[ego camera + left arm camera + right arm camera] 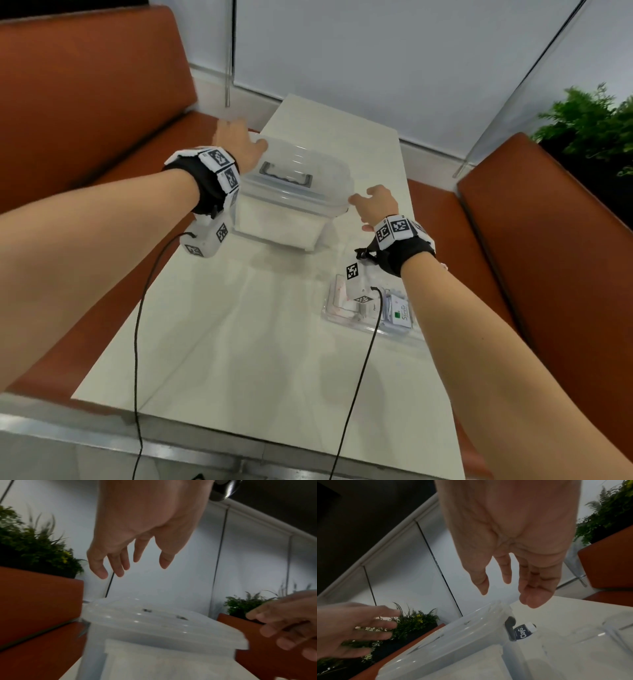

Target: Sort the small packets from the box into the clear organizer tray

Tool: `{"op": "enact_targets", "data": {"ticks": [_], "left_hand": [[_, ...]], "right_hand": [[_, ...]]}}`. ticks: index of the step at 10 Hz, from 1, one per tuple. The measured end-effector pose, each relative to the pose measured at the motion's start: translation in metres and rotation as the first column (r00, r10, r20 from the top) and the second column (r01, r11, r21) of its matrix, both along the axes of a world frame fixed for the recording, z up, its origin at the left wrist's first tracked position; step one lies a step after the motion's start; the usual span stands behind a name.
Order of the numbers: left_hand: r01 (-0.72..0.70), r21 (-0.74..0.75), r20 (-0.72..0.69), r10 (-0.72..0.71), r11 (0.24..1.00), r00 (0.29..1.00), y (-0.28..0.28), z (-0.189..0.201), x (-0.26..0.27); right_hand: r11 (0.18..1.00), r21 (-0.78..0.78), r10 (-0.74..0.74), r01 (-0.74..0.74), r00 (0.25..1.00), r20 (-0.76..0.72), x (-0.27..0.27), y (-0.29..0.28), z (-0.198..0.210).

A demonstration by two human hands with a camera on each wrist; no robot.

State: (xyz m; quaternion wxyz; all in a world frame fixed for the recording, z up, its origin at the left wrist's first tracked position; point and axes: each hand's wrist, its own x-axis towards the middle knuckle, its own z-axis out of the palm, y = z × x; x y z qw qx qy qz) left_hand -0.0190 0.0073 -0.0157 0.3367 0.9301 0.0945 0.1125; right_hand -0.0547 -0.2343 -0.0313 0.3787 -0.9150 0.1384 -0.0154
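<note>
Box (291,202), translucent plastic with a lid (301,171) and grey handle (286,174), stands at the centre of the white table (239,359). Its lid is still on; pale contents show faintly through the wall, and one dark-labelled packet (523,632) stands against the wall near the grey latch (510,628).

Left hand (236,144) is at the box's 10 o'clock corner, fingers loosely spread and holding nothing; the left wrist view shows the fingertips (102,573) above the lid, apart from it. Right hand (375,205) is at the box's 3 o'clock edge, fingers likewise relaxed and empty; whether a fingertip touches the lid rim cannot be told.

Tray (370,305), clear and compartmented, lies at 5 o'clock from the box, near the right forearm, with a few white packets (399,310) already in it.

Handling, as a judgement: the box looks stiff but thin-walled and light, its smooth plastic somewhat slippery. The lid is probably held by side latches, so these are the places to take hold, one hand at each end; lifting by the handle would raise the whole box. The packets should be light, flat and limp, best pinched at an edge one at a time. The tray is light enough to slide if nudged.
</note>
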Motion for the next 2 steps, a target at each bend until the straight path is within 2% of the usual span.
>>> {"op": "enact_targets", "data": {"ticks": [1, 2], "left_hand": [[0.152, 0.033, 0.018, -0.153, 0.988, 0.988, -0.027, 0.015, -0.022], [0.273, 0.02, -0.054, -0.272, 0.962, 0.961, -0.053, 0.014, -0.042]], "right_hand": [[0.996, -0.064, 0.068, -0.067, 0.998, 0.013, -0.017, -0.011, 0.012], [0.986, -0.105, 0.135, -0.133, 0.991, 0.016, -0.034, -0.03, 0.012]]}}
